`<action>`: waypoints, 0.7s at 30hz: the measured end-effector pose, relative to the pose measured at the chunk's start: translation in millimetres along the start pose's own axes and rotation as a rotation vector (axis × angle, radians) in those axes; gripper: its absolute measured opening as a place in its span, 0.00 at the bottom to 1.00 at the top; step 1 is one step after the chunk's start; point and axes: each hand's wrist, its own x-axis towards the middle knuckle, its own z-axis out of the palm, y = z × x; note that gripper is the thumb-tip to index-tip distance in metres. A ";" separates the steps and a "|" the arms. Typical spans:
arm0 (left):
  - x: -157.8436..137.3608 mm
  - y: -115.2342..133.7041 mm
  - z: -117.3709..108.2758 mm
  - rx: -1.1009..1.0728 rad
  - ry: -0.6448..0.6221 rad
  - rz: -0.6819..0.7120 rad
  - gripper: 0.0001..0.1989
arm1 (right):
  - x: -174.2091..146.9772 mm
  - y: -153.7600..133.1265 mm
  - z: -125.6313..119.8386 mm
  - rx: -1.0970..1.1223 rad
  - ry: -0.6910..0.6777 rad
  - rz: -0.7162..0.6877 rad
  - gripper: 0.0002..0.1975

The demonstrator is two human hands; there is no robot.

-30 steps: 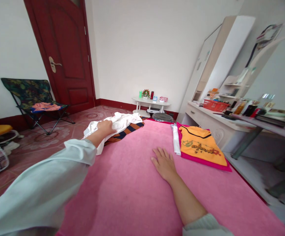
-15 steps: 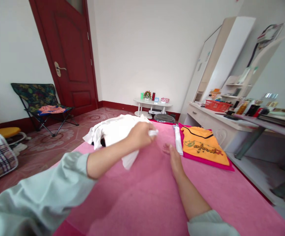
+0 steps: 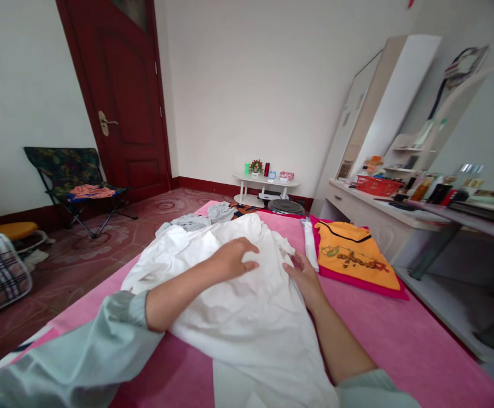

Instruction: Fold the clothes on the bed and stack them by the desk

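A white garment (image 3: 250,306), perhaps a shirt, lies spread and wrinkled over a pink bed cover (image 3: 400,334) in front of me. Above its middle, my left hand (image 3: 235,259) has its fingers curved and thumb apart, with nothing in its grasp. My right hand (image 3: 306,280) rests at the garment's right edge; its thumb lies over the cloth and the fingers are spread. The garment's near end runs past the bottom of the view.
A folded yellow shirt (image 3: 353,252) lies on magenta cloth at the right, beside a folded white piece (image 3: 310,243). Grey clothes (image 3: 191,221) lie behind the white garment. A dressing table (image 3: 366,207) stands right; a folding chair (image 3: 68,175) stands left near the door (image 3: 123,102).
The white garment has been drawn toward me and spread across the bed, uncovering grey clothes behind it. My left hand has let go of the cloth. My right hand now touches its edge.
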 end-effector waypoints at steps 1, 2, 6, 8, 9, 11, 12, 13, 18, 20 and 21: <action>6.9 -22.9 -4.1 0.053 0.038 -0.082 0.17 | -0.4 -1.1 -0.4 -0.016 -0.013 -0.001 0.37; 10.9 -44.4 -8.2 0.089 0.059 -0.143 0.19 | -0.9 -2.4 -0.8 -0.028 -0.020 0.000 0.37; 5.6 -98.9 -18.2 0.211 0.071 -0.320 0.23 | -3.5 -6.1 -0.7 -0.006 -0.038 0.028 0.40; -0.9 -106.1 -18.0 0.258 0.065 -0.353 0.26 | -4.5 -7.0 -0.1 0.016 -0.040 0.056 0.40; -3.3 -106.5 -17.0 0.278 0.061 -0.364 0.27 | -4.8 -7.4 0.0 0.031 -0.038 0.068 0.39; -6.0 -104.4 -15.0 0.305 0.043 -0.382 0.28 | -5.1 -8.5 -0.9 0.079 -0.010 0.080 0.33; -6.4 -102.8 -14.8 0.312 0.029 -0.388 0.26 | -4.9 -9.3 -1.9 0.109 0.025 0.078 0.31; -6.5 -101.1 -15.4 0.314 0.015 -0.391 0.22 | -4.5 -10.4 -3.4 0.137 0.075 0.071 0.28; -14.1 -79.4 -32.6 0.279 -0.019 -0.345 0.07 | -0.2 -16.7 -13.8 0.193 0.442 -0.071 0.26; -25.8 -60.3 -43.4 0.192 -0.001 -0.301 0.06 | 1.8 -18.1 -17.1 0.174 0.547 -0.149 0.25; -34.0 -48.7 -48.7 0.123 -0.009 -0.271 0.04 | 2.6 -18.2 -18.1 0.160 0.582 -0.178 0.24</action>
